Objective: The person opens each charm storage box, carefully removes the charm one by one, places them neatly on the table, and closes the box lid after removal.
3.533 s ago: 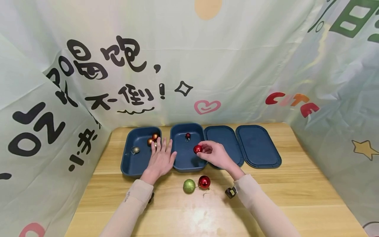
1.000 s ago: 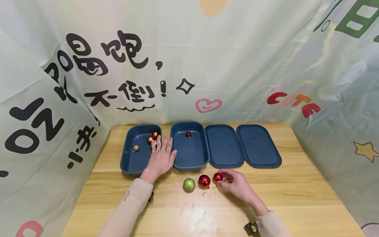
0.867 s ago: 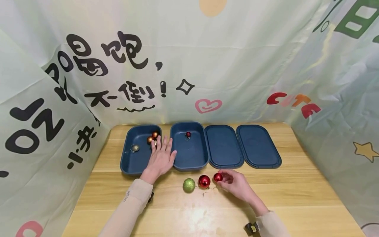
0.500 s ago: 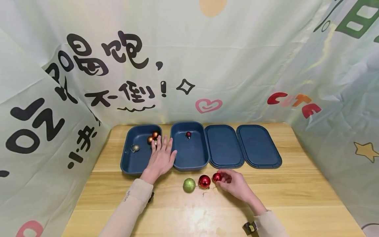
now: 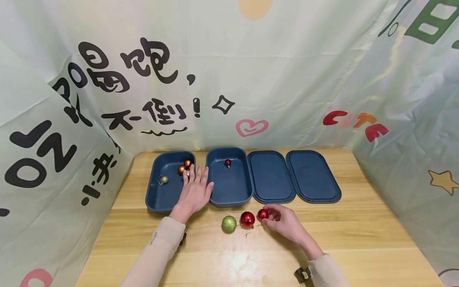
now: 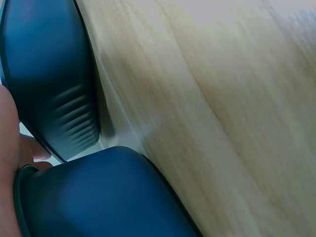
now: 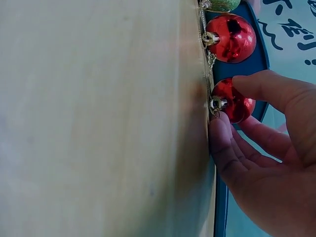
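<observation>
My right hand (image 5: 288, 227) pinches a small shiny red Christmas bauble (image 5: 262, 214) by its sides, low at the tabletop. In the right wrist view, the thumb and fingers are round this bauble (image 7: 237, 103), and its gold cap shows. Just left of it lie a larger red bauble (image 5: 247, 219) and a glittery green bauble (image 5: 228, 225). My left hand (image 5: 194, 194) rests palm down, fingers spread, across the neighbouring rims of two blue boxes. The left box (image 5: 157, 201) holds orange and pale gold baubles, partly hidden by the fingers. One tiny dark red bauble (image 5: 227, 162) is in the right box (image 5: 229, 185).
Two flat blue lids (image 5: 271, 177) lie side by side to the right of the boxes on the wooden table (image 5: 358, 231). A printed fabric backdrop (image 5: 287, 79) rises behind the table and along both sides. Thin strings trail from the baubles.
My right hand has brought the small red bauble from over the right box down to the table, beside the larger red one, then slightly left. The left hand has stayed put.
</observation>
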The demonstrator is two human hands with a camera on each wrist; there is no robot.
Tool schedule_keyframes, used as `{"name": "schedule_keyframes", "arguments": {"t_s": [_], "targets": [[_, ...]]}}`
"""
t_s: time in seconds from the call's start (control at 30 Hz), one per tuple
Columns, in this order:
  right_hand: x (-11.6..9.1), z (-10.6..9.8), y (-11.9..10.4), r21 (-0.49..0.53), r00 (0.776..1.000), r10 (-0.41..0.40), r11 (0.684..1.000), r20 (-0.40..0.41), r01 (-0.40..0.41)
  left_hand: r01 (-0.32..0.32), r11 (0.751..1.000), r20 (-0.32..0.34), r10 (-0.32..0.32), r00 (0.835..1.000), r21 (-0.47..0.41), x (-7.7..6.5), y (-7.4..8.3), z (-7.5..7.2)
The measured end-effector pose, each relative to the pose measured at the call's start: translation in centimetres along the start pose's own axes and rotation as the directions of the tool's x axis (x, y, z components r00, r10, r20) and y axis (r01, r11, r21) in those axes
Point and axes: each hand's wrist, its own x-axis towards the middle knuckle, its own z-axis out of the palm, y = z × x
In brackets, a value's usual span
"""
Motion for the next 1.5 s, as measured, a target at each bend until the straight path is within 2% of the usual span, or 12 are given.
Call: {"name": "schedule_keyframes", "arguments": {"t_s": [0.43,0.63,0.8,1.13,1.33,1.5], "targets": [[-0.1,-0.2,-0.3,0.043,1.000,0.025,0.999,-0.003,-0.025,-0.001,1.000,-0.004,0.001,1.000,0.006,0.0,0.1,-0.1],[0.1,-0.3,-0.5,0.021,0.999,0.034,0.999,-0.018,-0.033,-0.003,1.000,-0.013,0.003,1.000,0.009,-0.1,0.0,-0.1],[0.7,-0.6,-1.1,-0.025,0.998,-0.005,1.000,-0.064,0.003,-0.006,1.000,-0.020,0.007,1.000,0.006,-0.1,0.0,-0.1],[3.4,-2.1,-3.9,-0.118,0.986,-0.078,0.991,-0.145,0.061,-0.008,1.000,-0.025,0.008,1.000,-0.014,0.0,0.0,0.0],[5.7,-2.7,-6.0,-0.092,0.988,-0.086,0.993,-0.125,0.075,-0.002,1.000,-0.016,0.002,1.000,-0.016,0.0,-0.1,0.0],[8.3,-2.5,-7.4,-0.079,0.990,-0.095,0.993,-0.101,0.087,-0.001,1.000,-0.008,0.001,1.000,-0.013,0.0,0.0,0.0]]}}
